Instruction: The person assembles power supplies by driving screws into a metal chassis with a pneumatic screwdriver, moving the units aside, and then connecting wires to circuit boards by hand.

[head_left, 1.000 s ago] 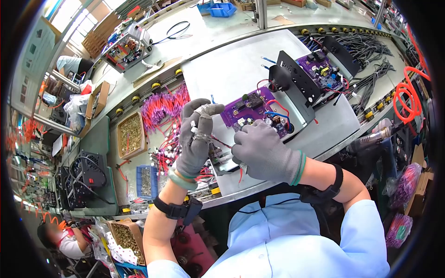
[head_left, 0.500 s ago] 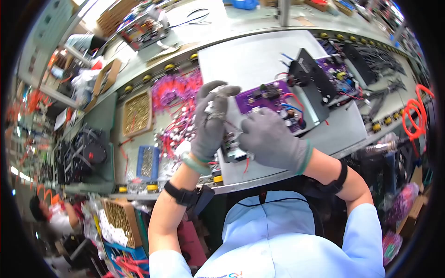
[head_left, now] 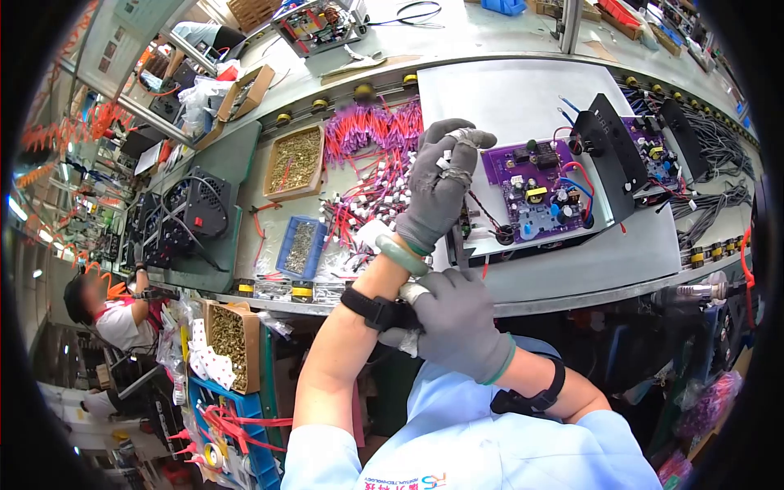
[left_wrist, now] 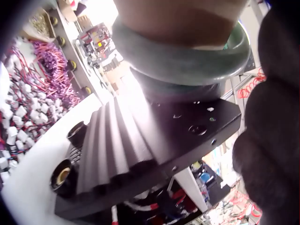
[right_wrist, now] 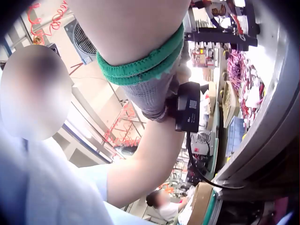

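Note:
My gloved left hand [head_left: 441,186] is raised at the left end of a purple circuit board [head_left: 535,192], fingers curled round small white connectors [head_left: 443,160]. A dark twisted cable [head_left: 483,211] runs from beside it to the board. Below, my gloved right hand [head_left: 457,322] grips the black device [head_left: 384,312] strapped on my left forearm. That black box [right_wrist: 188,107] also shows against the glove in the right wrist view. A black finned heatsink [left_wrist: 117,145] lies below the green bangle [left_wrist: 183,63] in the left wrist view.
Left of the board lie red-purple wires [head_left: 371,131], a tray of brass parts [head_left: 294,163] and a blue bin [head_left: 301,247]. To the right stand black panels [head_left: 608,151], a second board [head_left: 653,151] and dark cables [head_left: 723,147]. A person [head_left: 122,314] sits at far left.
My right hand has left the board's near-left side and moved down to the device on my left forearm. My left hand stays raised with the connectors. The head view has shifted.

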### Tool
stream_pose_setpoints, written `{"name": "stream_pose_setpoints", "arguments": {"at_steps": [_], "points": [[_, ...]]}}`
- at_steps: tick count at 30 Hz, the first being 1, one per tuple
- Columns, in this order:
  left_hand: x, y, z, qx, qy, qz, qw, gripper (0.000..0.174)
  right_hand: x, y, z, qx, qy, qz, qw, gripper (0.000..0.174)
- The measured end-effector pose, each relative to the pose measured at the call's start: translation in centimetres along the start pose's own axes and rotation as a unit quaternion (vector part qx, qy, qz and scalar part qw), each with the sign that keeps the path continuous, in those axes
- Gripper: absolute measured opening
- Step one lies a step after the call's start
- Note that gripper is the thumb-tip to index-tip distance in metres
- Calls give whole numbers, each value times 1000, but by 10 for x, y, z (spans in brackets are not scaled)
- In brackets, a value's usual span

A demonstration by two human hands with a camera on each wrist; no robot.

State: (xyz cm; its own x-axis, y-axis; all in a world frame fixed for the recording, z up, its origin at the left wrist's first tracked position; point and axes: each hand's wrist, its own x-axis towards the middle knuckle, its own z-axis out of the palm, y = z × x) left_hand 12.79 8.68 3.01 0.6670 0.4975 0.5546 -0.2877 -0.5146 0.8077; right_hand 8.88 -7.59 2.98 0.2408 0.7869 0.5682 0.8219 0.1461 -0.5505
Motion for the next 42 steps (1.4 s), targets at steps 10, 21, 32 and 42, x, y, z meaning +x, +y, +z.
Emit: {"name": "stream_pose_setpoints", "arguments": {"at_steps": [10,21,32,42], "points": [[0,0,-1,86,42,79,992,22,4,-6,7,37,53,3,998,39],[-3,21,-11,297,43,142,943,24,-3,-23,7,15,48,-27,998,39],[-20,55,0,183,-61,-161,968,39,19,34,-90,39,81,-34,995,25],[-9,108,-13,290,-200,-60,934,58,51,92,-99,416,-108,220,876,17]]}}
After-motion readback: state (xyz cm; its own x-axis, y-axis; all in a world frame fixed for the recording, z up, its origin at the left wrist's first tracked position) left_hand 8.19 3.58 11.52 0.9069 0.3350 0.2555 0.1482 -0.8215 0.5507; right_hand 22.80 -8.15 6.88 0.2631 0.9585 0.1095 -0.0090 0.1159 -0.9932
